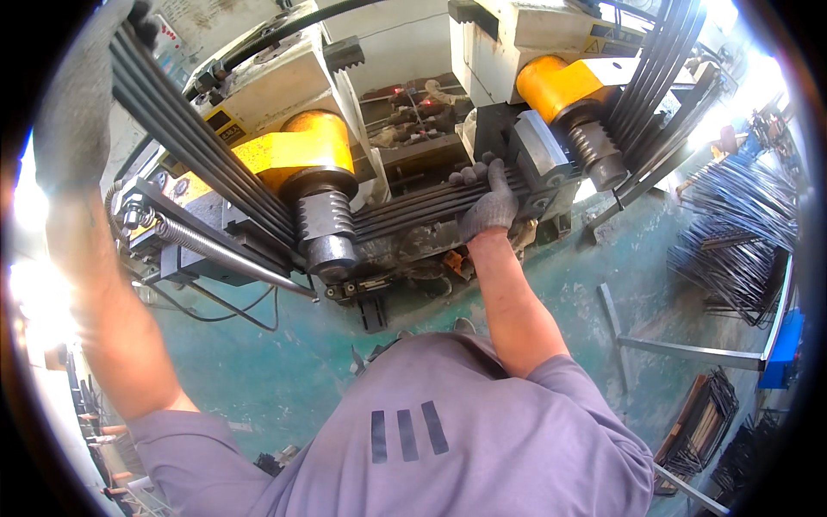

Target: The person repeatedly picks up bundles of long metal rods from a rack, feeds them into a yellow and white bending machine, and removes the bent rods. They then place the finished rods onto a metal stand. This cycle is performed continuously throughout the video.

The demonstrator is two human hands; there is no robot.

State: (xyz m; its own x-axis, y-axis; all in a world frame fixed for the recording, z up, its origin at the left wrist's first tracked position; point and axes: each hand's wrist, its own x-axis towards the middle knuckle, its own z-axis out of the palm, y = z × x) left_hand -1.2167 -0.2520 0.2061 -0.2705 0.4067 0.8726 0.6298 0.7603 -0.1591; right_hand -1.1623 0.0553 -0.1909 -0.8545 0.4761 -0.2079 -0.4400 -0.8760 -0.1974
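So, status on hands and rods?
Left hand by dark rods, upper left. Right hand on their middle. Bent up both sides. Grey block beside right hand.

The bars (pixel 405 214) are dark, dull metal. The gloves (pixel 491 209) look like rough, fuzzy cloth. The yellow arms (pixel 301 155) look smooth and shiny. The spring (pixel 205 250) is shiny metal. The shirt (pixel 482 431) is dull, soft-looking cloth.

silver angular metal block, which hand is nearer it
Right: the gloved right hand is just left of the angular metal block; the gloved left hand is far off at the upper left.
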